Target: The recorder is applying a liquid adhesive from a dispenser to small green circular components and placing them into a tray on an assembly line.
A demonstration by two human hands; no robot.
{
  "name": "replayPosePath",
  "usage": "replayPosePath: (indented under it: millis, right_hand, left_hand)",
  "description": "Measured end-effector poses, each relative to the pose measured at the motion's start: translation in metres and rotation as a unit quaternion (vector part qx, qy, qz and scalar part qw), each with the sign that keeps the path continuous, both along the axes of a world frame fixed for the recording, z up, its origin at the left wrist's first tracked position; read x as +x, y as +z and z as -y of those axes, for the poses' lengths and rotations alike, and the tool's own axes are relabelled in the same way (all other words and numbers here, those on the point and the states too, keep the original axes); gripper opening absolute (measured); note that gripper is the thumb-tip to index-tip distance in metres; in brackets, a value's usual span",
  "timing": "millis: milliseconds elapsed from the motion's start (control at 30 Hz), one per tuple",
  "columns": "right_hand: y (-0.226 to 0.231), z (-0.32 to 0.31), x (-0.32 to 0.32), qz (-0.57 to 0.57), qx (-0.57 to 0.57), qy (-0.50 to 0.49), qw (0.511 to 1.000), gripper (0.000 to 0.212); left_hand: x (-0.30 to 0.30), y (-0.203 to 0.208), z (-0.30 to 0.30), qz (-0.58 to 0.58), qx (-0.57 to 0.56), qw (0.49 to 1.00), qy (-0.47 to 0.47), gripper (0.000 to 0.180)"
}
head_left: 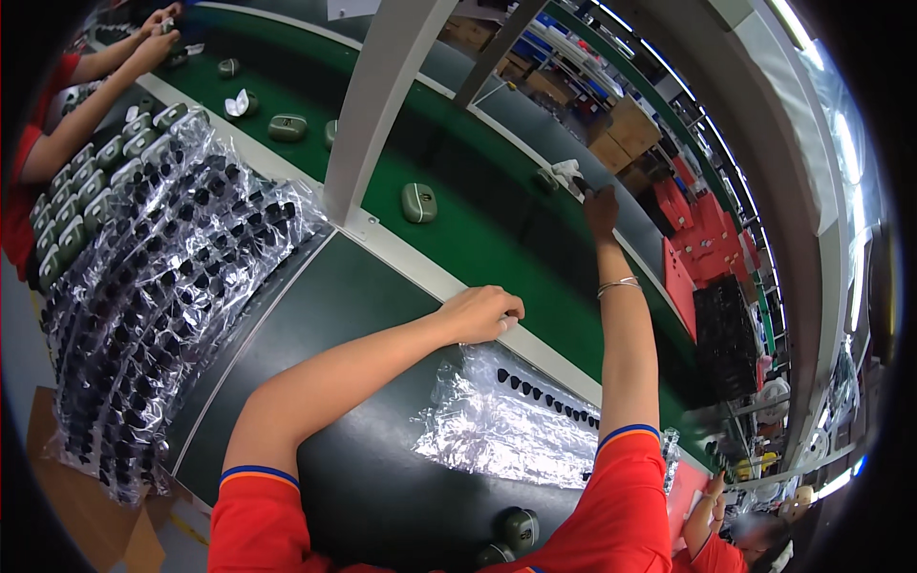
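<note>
Centrally, a green case (418, 202) lies on the green belt (478, 181), bearing a small mark on its upper face that is too fine to read; a similar mark shows on one of the green cases (521, 527) at the bottom centre.

Edges: the near pale rail (401, 260) slants from the upper left toward the lower right, dividing belt from dark tabletop (353, 420); the far rail (638, 250) borders the belt on its other side. A grey post (382, 105) rises beside the near rail, left of the central case. Between that case and the right forearm runs a stretch of belt, while dark tabletop extends below the left forearm.

Fingers: the left hand (478, 315) rests at the near rail, its fingers curled inward and close together; a pale spot shows at the tips, and whether anything is pinched cannot be told. The right hand (601, 212) reaches to the far rail, fingers bent toward a dark case (546, 180) and a white piece (567, 169) at upper right of centre; contact and finger opening cannot be told. Below the left hand lies clear plastic wrap (506, 420) with a row of black pieces (538, 392).
</note>
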State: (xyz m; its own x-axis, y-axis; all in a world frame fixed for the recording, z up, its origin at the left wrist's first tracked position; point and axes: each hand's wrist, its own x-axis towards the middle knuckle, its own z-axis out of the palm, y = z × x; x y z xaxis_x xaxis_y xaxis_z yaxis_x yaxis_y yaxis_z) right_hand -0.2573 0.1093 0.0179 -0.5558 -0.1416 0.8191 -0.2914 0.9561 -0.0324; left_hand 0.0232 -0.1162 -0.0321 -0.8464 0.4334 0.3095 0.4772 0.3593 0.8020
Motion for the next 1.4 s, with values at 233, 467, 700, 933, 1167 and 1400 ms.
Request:
replayPosePath:
  millis: [233, 467, 700, 933, 1167, 1400]
  right_hand:
    - [0.024, -0.023, 0.074, 0.195, 0.002, 0.149, 0.969, 0.026]
    - [0.052, -0.043, 0.275, 0.494, -0.335, 0.105, 0.796, 0.016]
    - [0.039, -0.094, 0.377, 0.404, -0.595, 0.203, 0.665, 0.018]
    - [0.029, -0.097, 0.455, 0.375, -0.625, 0.260, 0.633, 0.027]
    - [0.039, -0.102, 0.430, 0.498, -0.629, 0.214, 0.558, 0.019]
    - [0.051, -0.153, 0.460, 0.433, -0.420, 0.018, 0.797, 0.026]
  left_hand:
    - [-0.008, -0.012, 0.006, -0.029, 0.042, 0.999, -0.006, 0.018]
    - [-0.011, -0.012, 0.008, -0.090, 0.070, 0.990, 0.083, 0.021]
    - [-0.011, -0.014, 0.006, -0.069, 0.041, 0.989, 0.121, 0.040]
    - [-0.044, 0.007, -0.044, 0.001, -0.072, 0.988, 0.134, 0.069]
    - [-0.064, 0.011, -0.095, 0.023, -0.214, 0.967, 0.135, 0.064]
    - [0.002, 0.053, -0.112, 0.419, 0.232, 0.876, 0.062, 0.060]
